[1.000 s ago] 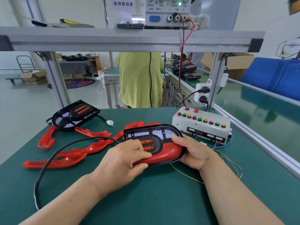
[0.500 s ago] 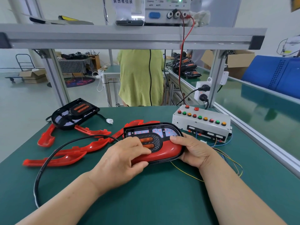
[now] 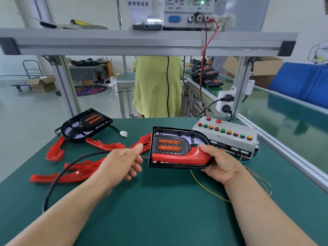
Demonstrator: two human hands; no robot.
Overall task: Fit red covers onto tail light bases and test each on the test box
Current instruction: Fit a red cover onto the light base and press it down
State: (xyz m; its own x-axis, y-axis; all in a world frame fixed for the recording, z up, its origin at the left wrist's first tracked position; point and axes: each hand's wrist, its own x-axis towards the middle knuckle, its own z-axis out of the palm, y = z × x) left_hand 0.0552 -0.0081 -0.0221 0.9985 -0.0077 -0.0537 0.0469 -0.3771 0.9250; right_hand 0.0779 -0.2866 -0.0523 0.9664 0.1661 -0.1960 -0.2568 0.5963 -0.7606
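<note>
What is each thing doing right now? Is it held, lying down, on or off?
Tail light, red cover on, tilted up in one hand.
Right hand, grips the tail light's right end.
Left hand, relaxed, holds nothing.
Second tail light, flat on the table, no red cover, unplugged.
Spare red covers, loose on the table.
Power supply, green lamp lit.

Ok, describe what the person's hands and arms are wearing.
Nothing: the left hand and right hand are ungloved, with no rings, watch or bands showing. The left forearm and right forearm are bare to the frame's edge, without sleeves.
</note>
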